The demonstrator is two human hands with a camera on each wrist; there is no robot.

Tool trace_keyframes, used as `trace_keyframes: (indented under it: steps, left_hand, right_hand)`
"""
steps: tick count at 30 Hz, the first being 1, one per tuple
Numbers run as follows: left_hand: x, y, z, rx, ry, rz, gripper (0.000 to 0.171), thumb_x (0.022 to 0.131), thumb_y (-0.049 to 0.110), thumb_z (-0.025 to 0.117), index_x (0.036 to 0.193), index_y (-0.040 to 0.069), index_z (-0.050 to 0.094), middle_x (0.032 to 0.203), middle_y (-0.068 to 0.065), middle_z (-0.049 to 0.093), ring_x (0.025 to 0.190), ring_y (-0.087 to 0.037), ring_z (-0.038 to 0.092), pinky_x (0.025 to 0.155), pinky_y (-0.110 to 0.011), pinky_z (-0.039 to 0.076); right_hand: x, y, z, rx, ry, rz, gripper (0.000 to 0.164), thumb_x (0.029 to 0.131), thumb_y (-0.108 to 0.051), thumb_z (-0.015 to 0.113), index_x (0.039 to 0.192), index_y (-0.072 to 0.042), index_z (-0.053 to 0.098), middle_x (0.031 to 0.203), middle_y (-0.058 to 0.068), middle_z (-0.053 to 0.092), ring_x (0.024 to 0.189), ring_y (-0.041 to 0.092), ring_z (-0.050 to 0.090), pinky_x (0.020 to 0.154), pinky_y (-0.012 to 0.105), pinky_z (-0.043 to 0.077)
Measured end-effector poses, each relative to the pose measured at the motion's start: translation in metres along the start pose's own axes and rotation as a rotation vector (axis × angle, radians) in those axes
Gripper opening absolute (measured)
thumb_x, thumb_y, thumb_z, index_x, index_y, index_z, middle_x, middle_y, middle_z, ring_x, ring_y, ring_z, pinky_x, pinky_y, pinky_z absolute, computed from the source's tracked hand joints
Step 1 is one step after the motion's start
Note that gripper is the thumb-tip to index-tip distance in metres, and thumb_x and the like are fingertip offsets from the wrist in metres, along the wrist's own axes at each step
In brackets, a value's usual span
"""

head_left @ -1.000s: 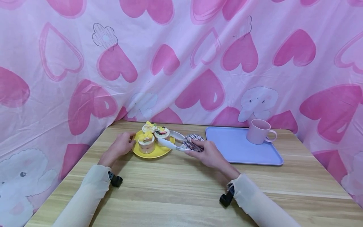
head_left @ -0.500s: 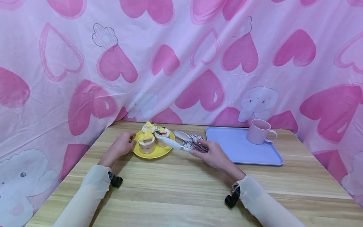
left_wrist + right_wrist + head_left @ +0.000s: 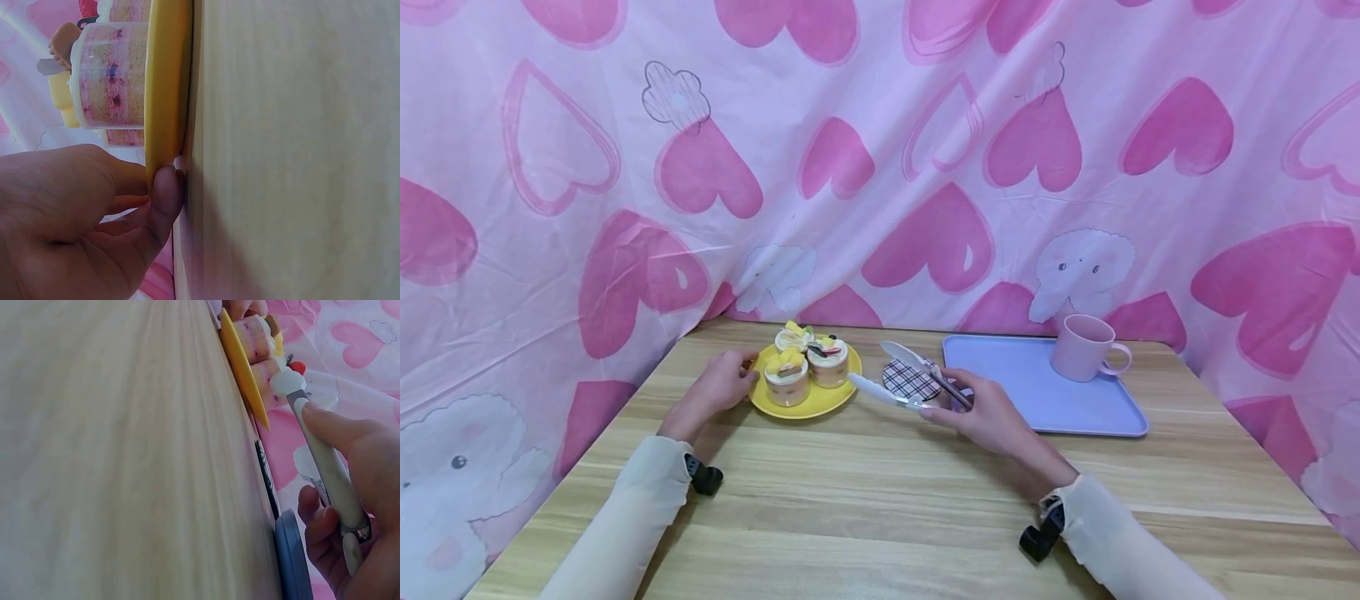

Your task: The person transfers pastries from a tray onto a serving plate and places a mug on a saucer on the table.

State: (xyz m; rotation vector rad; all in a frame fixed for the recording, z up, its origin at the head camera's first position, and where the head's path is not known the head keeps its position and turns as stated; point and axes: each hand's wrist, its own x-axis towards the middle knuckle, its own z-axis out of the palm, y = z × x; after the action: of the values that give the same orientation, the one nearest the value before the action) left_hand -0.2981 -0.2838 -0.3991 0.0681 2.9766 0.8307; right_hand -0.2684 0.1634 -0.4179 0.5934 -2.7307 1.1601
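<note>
My right hand [image 3: 992, 414] grips white-tipped tongs [image 3: 902, 379], jaws apart above the plaid coaster [image 3: 911, 379], while my left hand [image 3: 718, 389] pinches the yellow plate's [image 3: 801, 407] rim, its soft, tippy cup cakes [image 3: 787, 379] probably best clasped low around their stiffer collars.

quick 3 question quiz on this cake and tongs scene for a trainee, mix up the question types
1. True or false: the pink mug stands on the yellow plate.
2. What does the right hand hold? A) the tongs B) the mug C) a cake cup
3. Fill in: the left hand touches the rim of the yellow ____.

Key
1. False: the mug stands on the blue tray; the plate carries three cake cups.
2. A: its grip is on the tongs, whose white tips are apart, above the checked coaster.
3. plate
</note>
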Motion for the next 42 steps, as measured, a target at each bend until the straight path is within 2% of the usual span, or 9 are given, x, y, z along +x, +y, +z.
trace_keyframes:
  steps: [2, 7, 15, 21, 28, 31, 34, 38, 42]
  left_hand:
    - [0.0, 0.0, 0.0, 0.0, -0.001, 0.0, 0.054, 0.108, 0.006, 0.058, 0.157, -0.013, 0.045, 0.152, -0.037, 0.056, 0.126, -0.04, 0.065, 0.109, -0.056, 0.059]
    - [0.0, 0.0, 0.0, 0.004, 0.0, 0.002, 0.054, 0.108, 0.006, 0.058, 0.157, -0.012, 0.045, 0.152, -0.036, 0.056, 0.125, -0.039, 0.065, 0.11, -0.056, 0.058]
    - [0.001, 0.002, 0.0, 0.0, -0.002, -0.008, 0.054, 0.108, 0.007, 0.058, 0.158, -0.011, 0.045, 0.152, -0.034, 0.057, 0.123, -0.037, 0.064, 0.111, -0.056, 0.058]
    - [0.001, 0.003, 0.0, 0.004, -0.002, -0.008, 0.054, 0.109, 0.007, 0.057, 0.158, -0.011, 0.044, 0.153, -0.035, 0.056, 0.126, -0.039, 0.064, 0.111, -0.057, 0.057]
    - [0.0, 0.003, -0.001, 0.005, -0.005, -0.008, 0.054, 0.108, 0.007, 0.058, 0.157, -0.011, 0.045, 0.152, -0.035, 0.056, 0.126, -0.04, 0.064, 0.111, -0.057, 0.057]
    - [-0.001, 0.002, -0.001, 0.002, -0.008, -0.008, 0.054, 0.108, 0.006, 0.058, 0.158, -0.011, 0.044, 0.152, -0.036, 0.056, 0.126, -0.04, 0.064, 0.11, -0.057, 0.058]
    - [-0.001, 0.002, 0.0, -0.002, -0.006, -0.007, 0.054, 0.108, 0.006, 0.057, 0.158, -0.011, 0.044, 0.152, -0.035, 0.056, 0.127, -0.04, 0.064, 0.11, -0.056, 0.058]
    - [0.0, 0.001, 0.0, -0.002, -0.003, -0.001, 0.054, 0.109, 0.006, 0.057, 0.158, -0.012, 0.044, 0.152, -0.036, 0.056, 0.129, -0.041, 0.064, 0.111, -0.056, 0.057]
    - [-0.001, 0.0, 0.0, -0.001, -0.005, 0.001, 0.054, 0.108, 0.006, 0.057, 0.157, -0.012, 0.044, 0.152, -0.037, 0.056, 0.129, -0.042, 0.064, 0.11, -0.056, 0.058]
  right_hand:
    - [-0.002, 0.002, -0.003, 0.01, 0.001, 0.014, 0.088, 0.082, -0.056, 0.092, 0.152, -0.013, 0.061, 0.119, 0.01, 0.076, 0.093, 0.02, 0.066, 0.072, 0.028, 0.057]
    - [-0.008, 0.006, -0.009, 0.0, 0.019, 0.028, 0.088, 0.08, -0.059, 0.092, 0.152, -0.017, 0.061, 0.111, 0.007, 0.073, 0.09, 0.019, 0.062, 0.07, 0.027, 0.053]
    - [-0.016, 0.009, -0.016, -0.003, 0.021, 0.037, 0.09, 0.08, -0.058, 0.092, 0.152, -0.016, 0.06, 0.108, 0.007, 0.072, 0.088, 0.019, 0.062, 0.065, 0.026, 0.053]
    - [-0.025, 0.011, -0.024, 0.0, 0.021, 0.054, 0.091, 0.08, -0.059, 0.092, 0.154, -0.018, 0.058, 0.113, 0.008, 0.074, 0.095, 0.022, 0.064, 0.067, 0.025, 0.053]
    - [-0.035, 0.015, -0.035, -0.028, 0.019, 0.081, 0.088, 0.085, -0.057, 0.089, 0.155, -0.018, 0.055, 0.105, 0.01, 0.067, 0.085, 0.02, 0.057, 0.062, 0.025, 0.048]
    - [-0.038, 0.018, -0.04, -0.049, 0.029, 0.086, 0.087, 0.085, -0.057, 0.089, 0.155, -0.018, 0.055, 0.106, 0.011, 0.067, 0.089, 0.021, 0.058, 0.067, 0.026, 0.05]
    - [-0.042, 0.021, -0.044, -0.081, 0.044, 0.084, 0.088, 0.086, -0.059, 0.088, 0.155, -0.016, 0.055, 0.118, 0.014, 0.07, 0.1, 0.025, 0.061, 0.08, 0.032, 0.053]
    - [-0.045, 0.025, -0.048, -0.124, 0.057, 0.078, 0.089, 0.086, -0.06, 0.087, 0.155, -0.012, 0.056, 0.138, 0.018, 0.07, 0.113, 0.029, 0.064, 0.094, 0.045, 0.057]
    - [-0.048, 0.029, -0.051, -0.147, 0.063, 0.067, 0.092, 0.085, -0.059, 0.088, 0.155, -0.01, 0.055, 0.142, 0.02, 0.068, 0.117, 0.031, 0.065, 0.099, 0.051, 0.056]
